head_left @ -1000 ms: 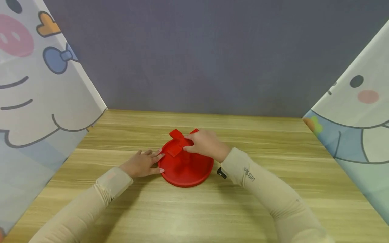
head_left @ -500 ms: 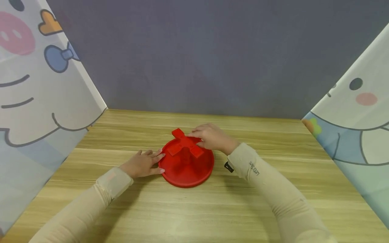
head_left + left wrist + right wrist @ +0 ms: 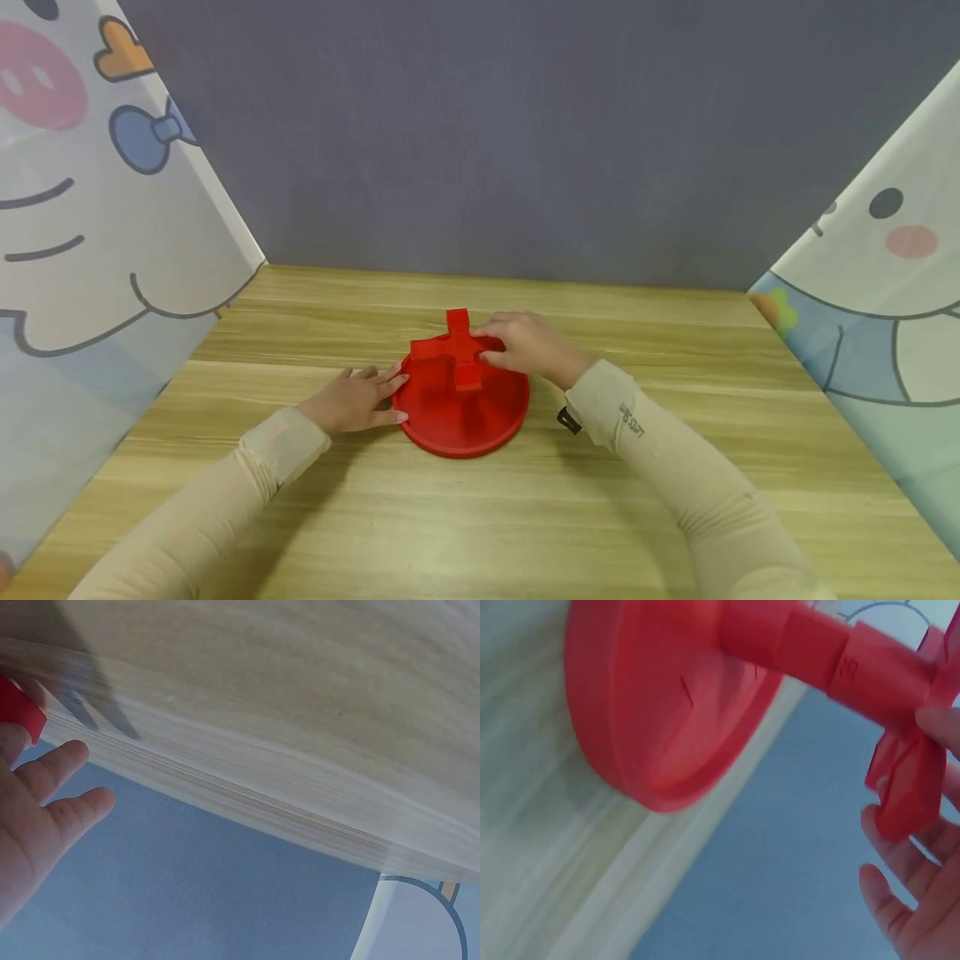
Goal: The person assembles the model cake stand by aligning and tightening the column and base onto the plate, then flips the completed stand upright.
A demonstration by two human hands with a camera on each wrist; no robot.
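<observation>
A red round base [image 3: 468,425] with a raised rim lies on the wooden table. From its middle rises a red post [image 3: 810,645], marked with digits, bearing a red cross-shaped top [image 3: 462,346] with flat arms. My right hand [image 3: 532,346] pinches the cross's right arm; in the right wrist view the thumb lies near the hub and fingers curl behind that arm [image 3: 911,791]. My left hand [image 3: 352,400] rests at the base's left edge, fingers spread and touching the rim. In the left wrist view only a bit of red rim [image 3: 19,716] shows beside its fingers.
The wooden table [image 3: 450,533] ends at a grey panel [image 3: 495,150] behind. Cartoon-printed cloths [image 3: 150,250] slope up at both sides. A small black item [image 3: 568,420] shows beneath the right cuff.
The cross-shaped top has turned clockwise as seen from above. My right hand has shifted rightward and changed its place on the cross. My left hand stays at the rim.
</observation>
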